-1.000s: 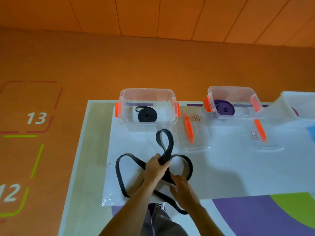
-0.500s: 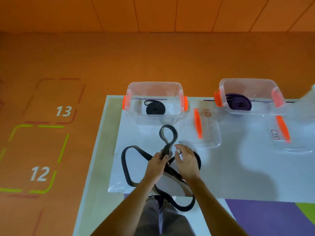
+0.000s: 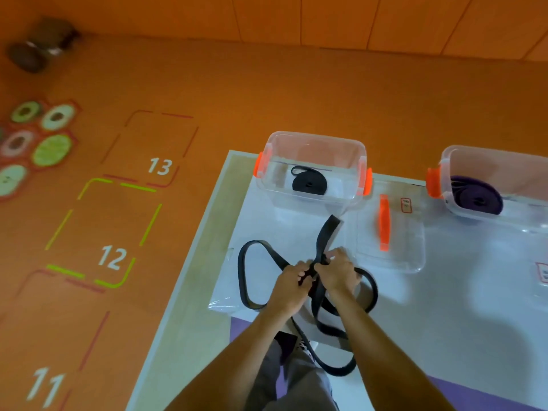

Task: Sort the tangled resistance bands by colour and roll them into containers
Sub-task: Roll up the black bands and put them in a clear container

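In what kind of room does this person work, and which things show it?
Probably a gym or fitness room. The orange floor carries painted numbered squares, what looks like a dumbbell lies far left on it, and the black resistance band is exercise gear.

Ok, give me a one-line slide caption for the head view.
Left hand and right hand grip a loose black band before a clear box holding a rolled black band.
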Demonstrator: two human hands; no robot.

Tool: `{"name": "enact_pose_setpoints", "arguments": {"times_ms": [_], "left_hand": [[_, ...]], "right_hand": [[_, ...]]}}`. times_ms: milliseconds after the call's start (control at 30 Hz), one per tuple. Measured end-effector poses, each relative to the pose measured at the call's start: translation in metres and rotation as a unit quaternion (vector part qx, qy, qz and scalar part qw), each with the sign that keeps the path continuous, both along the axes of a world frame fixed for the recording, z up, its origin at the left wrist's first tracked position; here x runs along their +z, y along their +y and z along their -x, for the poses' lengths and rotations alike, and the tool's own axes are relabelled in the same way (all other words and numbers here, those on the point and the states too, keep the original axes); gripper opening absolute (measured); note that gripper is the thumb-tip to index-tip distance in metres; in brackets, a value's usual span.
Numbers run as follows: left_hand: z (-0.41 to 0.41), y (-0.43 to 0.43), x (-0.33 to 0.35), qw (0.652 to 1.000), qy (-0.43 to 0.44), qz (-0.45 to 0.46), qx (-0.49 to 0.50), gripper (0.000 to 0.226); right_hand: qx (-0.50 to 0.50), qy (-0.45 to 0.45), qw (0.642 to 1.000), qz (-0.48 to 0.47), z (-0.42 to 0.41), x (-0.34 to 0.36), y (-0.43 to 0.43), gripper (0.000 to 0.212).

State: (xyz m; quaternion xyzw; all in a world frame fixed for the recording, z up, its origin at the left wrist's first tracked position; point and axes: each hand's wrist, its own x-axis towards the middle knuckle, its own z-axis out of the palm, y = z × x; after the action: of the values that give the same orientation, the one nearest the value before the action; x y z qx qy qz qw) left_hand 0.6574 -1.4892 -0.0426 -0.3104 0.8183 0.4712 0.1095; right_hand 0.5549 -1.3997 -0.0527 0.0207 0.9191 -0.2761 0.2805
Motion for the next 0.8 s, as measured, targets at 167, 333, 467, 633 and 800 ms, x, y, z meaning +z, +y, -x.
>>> {"name": "enact_pose_setpoints", "arguments": {"times_ms": [167, 333, 467, 633, 800], "left_hand": [[0.021, -0.01, 0.03, 0.99, 0.054, -0.09, 0.095, 0.051], [0.038, -0.016, 0.055, 0.985, 0.09, -0.109, 0.102, 0.046], [0.041, -0.019, 0.07, 0.982, 0.14, -0.093, 0.09, 0.018], [0.036, -0.032, 0.089, 0.971, 0.19, -0.101, 0.102, 0.017], [0.036, -0.045, 0.115, 0.968, 0.216, -0.078, 0.101, 0.03]], "right_hand": [[0.004, 0.096, 0.993, 0.074, -0.02, 0.021, 0.007, 0.018], [0.032, 0.195, 0.975, 0.104, -0.037, 0.051, 0.011, 0.021], [-0.003, 0.107, 0.966, 0.237, -0.031, 0.071, 0.017, 0.037], [0.007, 0.067, 0.93, 0.362, -0.015, 0.097, 0.026, 0.028], [-0.046, 0.075, 0.919, 0.385, -0.004, 0.119, 0.022, 0.044]]}}
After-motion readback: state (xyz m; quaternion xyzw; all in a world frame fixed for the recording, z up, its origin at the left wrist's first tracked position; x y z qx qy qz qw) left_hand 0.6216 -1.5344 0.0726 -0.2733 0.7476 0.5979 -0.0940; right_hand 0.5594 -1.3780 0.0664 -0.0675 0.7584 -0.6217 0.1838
